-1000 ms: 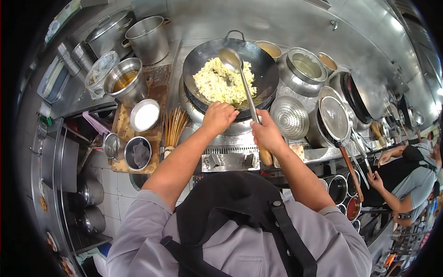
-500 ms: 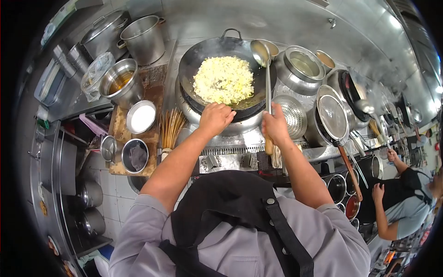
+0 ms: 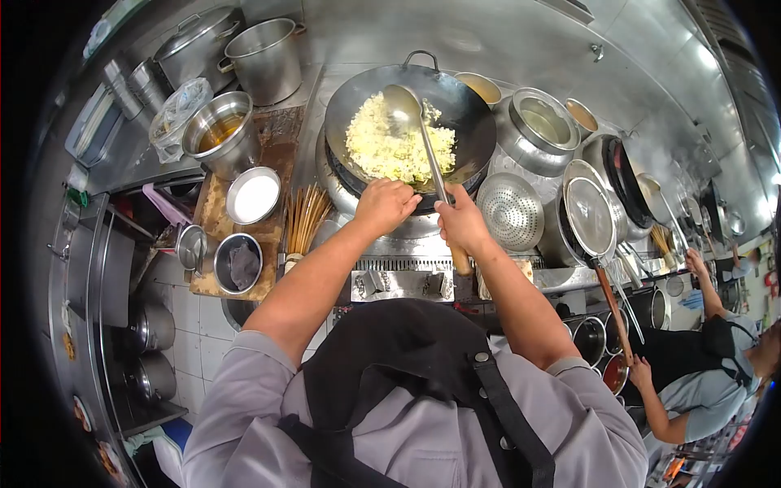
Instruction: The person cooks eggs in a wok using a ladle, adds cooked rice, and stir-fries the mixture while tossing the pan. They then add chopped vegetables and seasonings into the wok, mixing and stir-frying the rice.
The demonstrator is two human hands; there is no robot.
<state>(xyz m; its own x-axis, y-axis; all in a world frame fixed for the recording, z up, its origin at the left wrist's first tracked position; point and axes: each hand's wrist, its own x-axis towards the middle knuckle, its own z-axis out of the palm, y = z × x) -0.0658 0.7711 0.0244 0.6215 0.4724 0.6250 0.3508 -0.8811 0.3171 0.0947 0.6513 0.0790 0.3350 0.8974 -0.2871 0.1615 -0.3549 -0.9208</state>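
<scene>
A black wok [image 3: 466,110] stands on the stove with a loose mound of pale yellow fried rice [image 3: 370,138] in it. My left hand [image 3: 387,206] is closed at the wok's near rim, where the fingers hide the part they grip. My right hand [image 3: 462,220] is wrapped round the handle of a long metal ladle [image 3: 403,106]. The ladle's bowl is over the rice, its wooden handle end pointing back toward me.
To the right are a perforated strainer [image 3: 510,213], a lidless pot [image 3: 537,134] and a mesh sieve [image 3: 591,218]. Left are a bamboo brush [image 3: 306,215], a white-filled bowl [image 3: 253,196] and an oil pot [image 3: 218,134]. Another person [image 3: 691,366] works at far right.
My right hand has moved left with the ladle, whose bowl has swung from the wok's right edge to over the rice. My left hand stays at the rim.
</scene>
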